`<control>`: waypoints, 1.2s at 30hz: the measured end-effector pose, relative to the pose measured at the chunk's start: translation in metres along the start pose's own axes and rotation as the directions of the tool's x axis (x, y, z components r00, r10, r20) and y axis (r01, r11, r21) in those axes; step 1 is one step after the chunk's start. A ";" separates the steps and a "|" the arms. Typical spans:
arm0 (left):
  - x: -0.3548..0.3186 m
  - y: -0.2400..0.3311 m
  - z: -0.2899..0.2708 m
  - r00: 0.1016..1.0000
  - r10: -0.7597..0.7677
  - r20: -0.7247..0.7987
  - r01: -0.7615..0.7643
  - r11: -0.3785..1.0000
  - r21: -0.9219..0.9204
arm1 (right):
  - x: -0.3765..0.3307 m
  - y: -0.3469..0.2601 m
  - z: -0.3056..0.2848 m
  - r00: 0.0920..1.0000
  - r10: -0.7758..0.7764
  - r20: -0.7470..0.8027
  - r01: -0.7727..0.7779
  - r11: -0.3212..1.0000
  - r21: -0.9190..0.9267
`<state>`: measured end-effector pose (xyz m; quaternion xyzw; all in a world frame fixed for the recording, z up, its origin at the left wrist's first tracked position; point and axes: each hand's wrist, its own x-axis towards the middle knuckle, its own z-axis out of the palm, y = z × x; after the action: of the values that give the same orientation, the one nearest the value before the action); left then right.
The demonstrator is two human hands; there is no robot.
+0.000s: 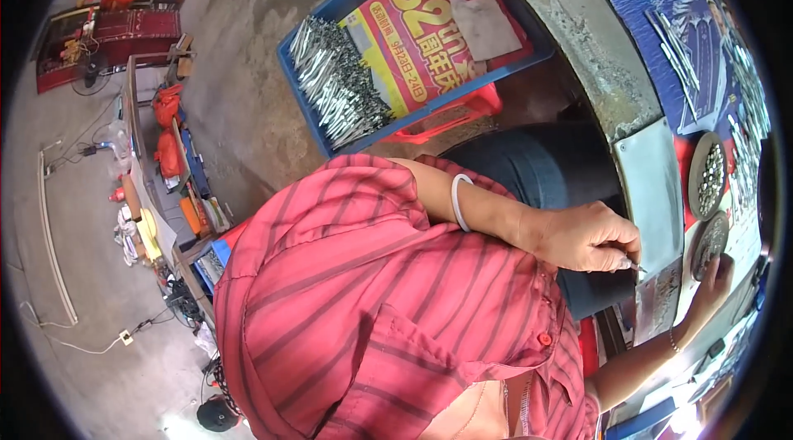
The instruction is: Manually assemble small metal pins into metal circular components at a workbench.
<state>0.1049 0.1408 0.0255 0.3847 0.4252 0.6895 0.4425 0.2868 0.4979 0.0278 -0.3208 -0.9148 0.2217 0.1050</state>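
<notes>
Metal sliver of a pin (634, 265) pinched in the left hand (585, 235), fingers closed tight, right of centre by the surface (657, 184) edge. Right hand (712, 281) lower right, curled against a round dish (709, 242); grip unclear.

small metal piece (629, 265): too small to tell | right hand (712, 279): palm hidden

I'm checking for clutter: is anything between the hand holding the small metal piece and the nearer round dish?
Nothing visible stands there. The left hand pinches the small metal piece just short of the round dish; only flat sheets lie between. The right hand is at the dish's far rim.
</notes>
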 end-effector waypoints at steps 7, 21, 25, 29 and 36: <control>0.001 0.001 -0.003 0.999 -0.044 -0.010 0.045 0.999 0.002 | -0.003 0.000 -0.003 0.995 0.066 -0.070 -0.059 0.993 0.104; 0.018 0.007 -0.001 0.994 -0.110 0.009 0.109 0.990 0.095 | -0.008 -0.003 0.012 0.977 0.112 -0.184 -0.059 0.960 0.272; 0.024 0.009 0.005 0.994 -0.106 0.022 0.103 0.989 0.103 | -0.019 -0.004 0.007 0.980 0.167 -0.107 -0.100 0.882 0.460; 0.030 0.015 0.010 0.967 -0.249 0.046 0.250 0.968 -0.011 | -0.024 -0.033 0.008 0.982 0.130 -0.137 -0.049 0.877 0.478; 0.035 0.029 0.010 0.965 -0.263 0.001 0.260 0.953 0.159 | -0.056 -0.118 0.008 1.000 0.019 -0.025 0.006 0.662 0.750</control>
<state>0.0949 0.1694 0.0609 0.3663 0.5205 0.5849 0.5027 0.2637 0.3771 0.0736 -0.2557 -0.7399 0.5738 0.2407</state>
